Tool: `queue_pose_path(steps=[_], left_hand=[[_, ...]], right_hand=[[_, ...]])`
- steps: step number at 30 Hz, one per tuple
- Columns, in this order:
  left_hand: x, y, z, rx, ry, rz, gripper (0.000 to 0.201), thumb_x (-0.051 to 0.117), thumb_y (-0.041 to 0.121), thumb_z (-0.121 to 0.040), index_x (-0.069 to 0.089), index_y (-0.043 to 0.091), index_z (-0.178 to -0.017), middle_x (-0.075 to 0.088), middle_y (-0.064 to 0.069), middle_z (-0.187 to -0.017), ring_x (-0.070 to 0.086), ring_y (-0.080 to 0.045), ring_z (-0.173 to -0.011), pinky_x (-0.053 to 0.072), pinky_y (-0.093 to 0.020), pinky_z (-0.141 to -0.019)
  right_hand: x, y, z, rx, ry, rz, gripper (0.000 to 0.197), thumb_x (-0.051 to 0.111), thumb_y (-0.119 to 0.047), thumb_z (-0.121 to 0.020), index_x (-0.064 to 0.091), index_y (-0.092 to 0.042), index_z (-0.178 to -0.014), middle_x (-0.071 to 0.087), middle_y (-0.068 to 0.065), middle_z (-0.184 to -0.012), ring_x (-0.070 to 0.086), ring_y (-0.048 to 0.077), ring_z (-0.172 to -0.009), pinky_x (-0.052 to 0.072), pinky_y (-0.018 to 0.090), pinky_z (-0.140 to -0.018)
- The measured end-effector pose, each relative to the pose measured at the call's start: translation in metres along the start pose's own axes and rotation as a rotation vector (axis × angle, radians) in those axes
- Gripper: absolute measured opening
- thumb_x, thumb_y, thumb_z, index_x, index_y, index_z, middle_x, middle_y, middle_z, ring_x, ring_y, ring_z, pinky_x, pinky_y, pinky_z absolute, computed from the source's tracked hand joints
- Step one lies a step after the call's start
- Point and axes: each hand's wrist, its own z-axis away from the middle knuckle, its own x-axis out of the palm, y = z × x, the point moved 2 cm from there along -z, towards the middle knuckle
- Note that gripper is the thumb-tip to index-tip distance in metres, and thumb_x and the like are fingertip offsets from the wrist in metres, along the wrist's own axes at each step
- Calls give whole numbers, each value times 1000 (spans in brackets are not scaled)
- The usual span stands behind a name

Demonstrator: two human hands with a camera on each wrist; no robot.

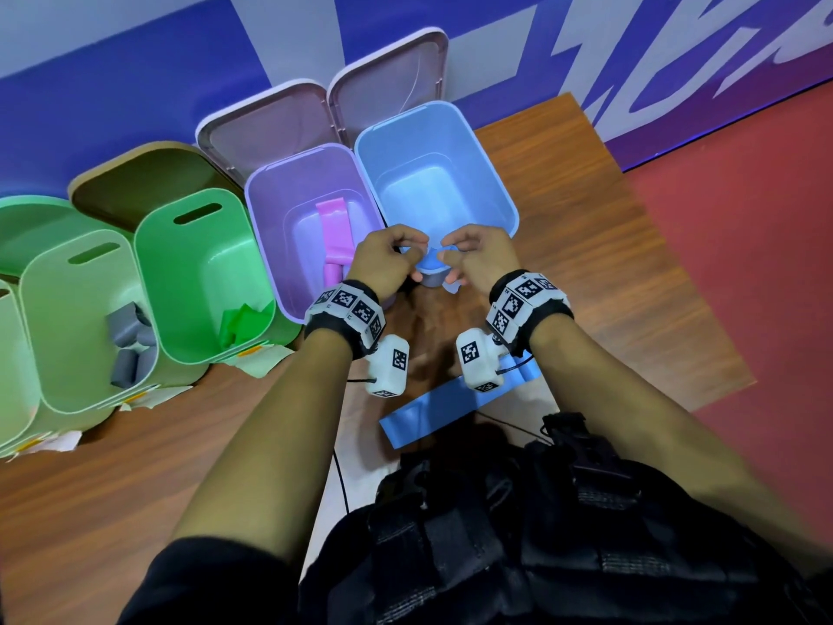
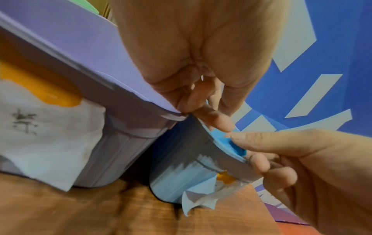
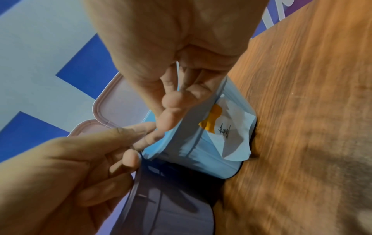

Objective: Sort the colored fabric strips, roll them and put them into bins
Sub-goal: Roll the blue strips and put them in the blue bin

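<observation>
Bins stand in a row on the wooden table [image 1: 586, 245]: green ones at the left, then the purple bin [image 1: 270, 227] holding pink strips [image 1: 336, 236], then the blue bin [image 1: 491, 173]. Only the head view shows a flat blue strip [image 1: 432, 410] lying near the person. Above the blue bin's near rim, the left hand [image 1: 383, 259] and right hand [image 1: 480, 254] both pinch a blue fabric strip [image 1: 430, 263] between curled fingers. The wrist views alone show taped paper labels [image 3: 231, 132] on the bins, with handwriting too blurred to read.
</observation>
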Motion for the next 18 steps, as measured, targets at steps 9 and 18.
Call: queue_pose_path(steps=[9,18], left_hand=[[0,2,6,0,-10,-3,11,60,7,-94,68,11,-101,68,-8,-88,62,-9,-52,51,-20,-64],[-2,-3,44,8,-13,29,14,63,3,-91,68,4,-104,60,-5,-68,53,-12,-46,42,-19,-47]], right_hand=[[2,-1,8,-3,-26,21,10,59,-4,-95,67,-6,-99,68,9,-91,62,12,-47,49,20,-49],[5,2,38,-75,-18,-30,13,58,1,-92,69,-7,-92,69,10,-88,62,13,-58,48,19,-55]])
